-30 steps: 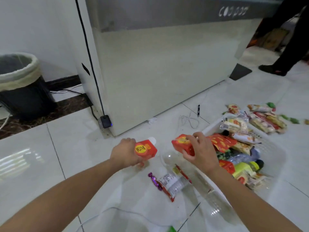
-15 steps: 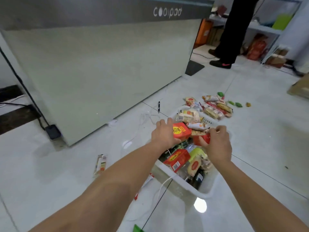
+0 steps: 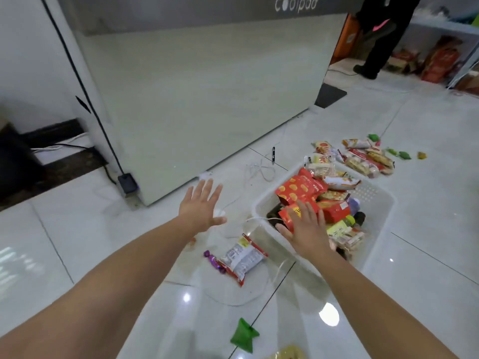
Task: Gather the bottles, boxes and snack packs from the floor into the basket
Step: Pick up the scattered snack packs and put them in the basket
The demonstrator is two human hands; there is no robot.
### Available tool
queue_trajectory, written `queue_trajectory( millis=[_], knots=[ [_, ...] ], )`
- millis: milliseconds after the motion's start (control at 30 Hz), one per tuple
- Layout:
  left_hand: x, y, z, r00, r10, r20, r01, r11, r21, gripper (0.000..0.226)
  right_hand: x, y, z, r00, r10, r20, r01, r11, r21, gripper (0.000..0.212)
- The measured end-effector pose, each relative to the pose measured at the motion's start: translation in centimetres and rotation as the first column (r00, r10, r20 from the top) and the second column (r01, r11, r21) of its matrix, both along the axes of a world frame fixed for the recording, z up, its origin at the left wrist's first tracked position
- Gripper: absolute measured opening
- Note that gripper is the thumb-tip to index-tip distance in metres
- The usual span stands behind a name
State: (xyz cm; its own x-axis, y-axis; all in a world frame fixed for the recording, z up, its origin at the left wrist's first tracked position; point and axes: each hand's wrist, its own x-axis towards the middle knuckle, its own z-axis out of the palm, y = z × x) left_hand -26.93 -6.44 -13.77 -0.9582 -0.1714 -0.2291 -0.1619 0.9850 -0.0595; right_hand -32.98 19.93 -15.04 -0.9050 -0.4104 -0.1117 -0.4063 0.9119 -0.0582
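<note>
A: Where is the basket?

B: The white basket (image 3: 370, 193) sits on the floor tiles, right of centre. It is already heaped, with red boxes (image 3: 334, 209) on top and bottles and packs showing beneath. I judge the job well past halfway.

A: And the hands?

B: Both are empty, with fingers straight and spread. The right hand (image 3: 305, 229) hangs over the basket's near left corner, above a red box. I cannot tell whether the palm touches it. The left hand (image 3: 201, 206) hovers over bare floor, left of the basket.

A: Why are they spread like that?

B: My guess is that they are free for the next pick. The nearest item is a snack pack (image 3: 243, 257), lying flat just lower left of the basket. A purple sweet (image 3: 213, 260) lies at its left end, so one low sweep could take both.

A: What else is left on the floor?

B: A green packet (image 3: 245, 338) lies at bottom centre. A pile of snack packs (image 3: 363, 156) lies just beyond the basket's far corner, and small green sweets (image 3: 399, 154) are scattered to the right of it.

A: Is there anything to watch for?

B: A white cable (image 3: 261, 169) loops on the tiles above and left of the basket, with a pen (image 3: 273, 151) beside it. Thin wire also curves past the snack pack and could snag on a lift.

A: And farther out?

B: A pale cabinet (image 3: 194, 99) fills the upper middle. A person in dark clothes (image 3: 375, 35) stands at upper right, well apart.
</note>
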Motion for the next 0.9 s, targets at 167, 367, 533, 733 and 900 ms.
queue_trajectory(
  millis=[167, 367, 533, 733, 900],
  knots=[
    [3.4, -5.7, 0.2, 0.99, 0.143, 0.005, -0.143, 0.989, -0.042, 0.091, 3.2, -6.8, -2.4, 0.991, 0.131, -0.002, -0.131, 0.986, -0.105, 0.097],
    [6.4, -8.3, -2.9, 0.959, 0.205, 0.196, -0.2, 0.979, -0.044, 0.086, 6.9, -11.8, -5.8, 0.968, -0.095, 0.232, 0.156, 0.952, -0.264, 0.055],
    [5.3, -7.1, -5.9, 0.926, 0.194, 0.324, -0.221, 0.974, 0.049, 0.079, 7.1, -13.4, -8.7, 0.395, -0.589, 0.705, 0.913, 0.338, -0.229, 0.075],
    [3.7, -5.7, -9.2, 0.913, 0.083, 0.4, -0.166, 0.97, 0.176, 0.066, 5.7, -12.8, -12.0, 0.084, -0.623, 0.778, 0.994, 0.106, -0.023, 0.094],
    [3.1, -5.3, -11.8, 0.893, 0.068, 0.445, -0.186, 0.956, 0.227, 0.066, 4.2, -12.5, -13.4, 0.038, -0.604, 0.796, 0.999, 0.044, -0.013, 0.091]
  ],
)
